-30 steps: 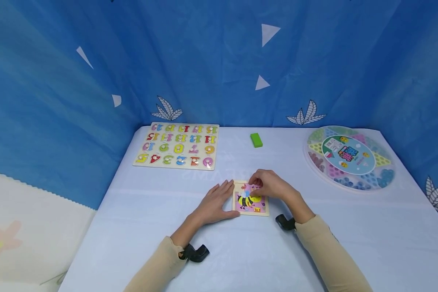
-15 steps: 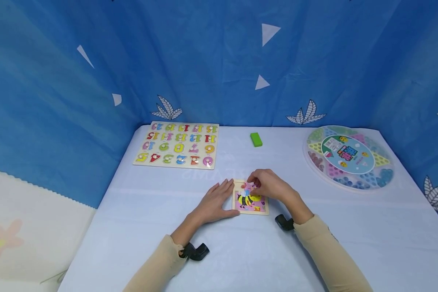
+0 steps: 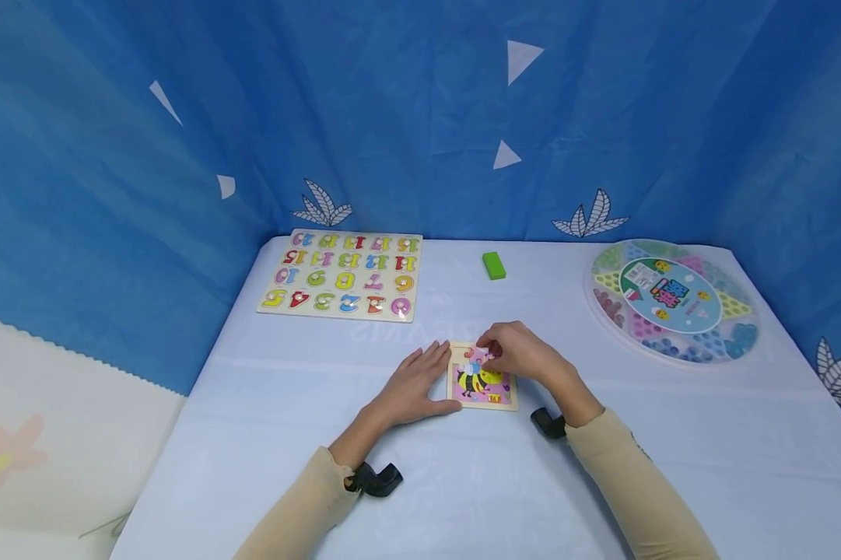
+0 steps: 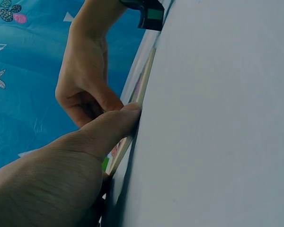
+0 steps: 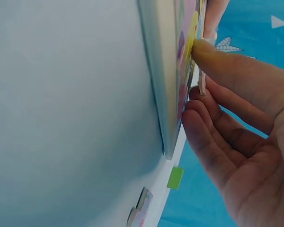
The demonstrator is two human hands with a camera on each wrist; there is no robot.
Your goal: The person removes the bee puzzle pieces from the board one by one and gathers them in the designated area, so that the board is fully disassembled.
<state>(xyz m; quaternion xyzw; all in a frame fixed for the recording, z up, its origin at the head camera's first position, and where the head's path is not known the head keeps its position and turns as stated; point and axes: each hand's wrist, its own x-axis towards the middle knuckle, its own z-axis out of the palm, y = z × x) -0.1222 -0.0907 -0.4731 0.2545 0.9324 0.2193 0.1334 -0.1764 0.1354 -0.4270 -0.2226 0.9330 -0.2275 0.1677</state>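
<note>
In the head view a small square bee puzzle (image 3: 471, 395) with a pale wooden frame lies flat in the middle of the table. My left hand (image 3: 411, 390) rests along its left side, fingers straight at the upper corner and thumb at the lower one. In the left wrist view the left thumb (image 4: 118, 120) presses on the frame's edge. From the right, my right hand (image 3: 525, 354) reaches over the puzzle's upper part. Thumb and fingers pinch a thin puzzle piece (image 5: 202, 84), tilted up from the picture. The fingers partly hide it in the head view.
A number peg board (image 3: 336, 311) lies at the back left. Behind the bee puzzle is a small green block (image 3: 493, 265). An oval clear-lidded box of coloured beads (image 3: 672, 297) takes up the back right. A blue curtain (image 3: 392, 117) hangs behind the table (image 3: 462, 490).
The puzzle piece under my right fingers has tilted up and shows more of its pink face. Both hands have otherwise kept their places. The head view has shifted slightly.
</note>
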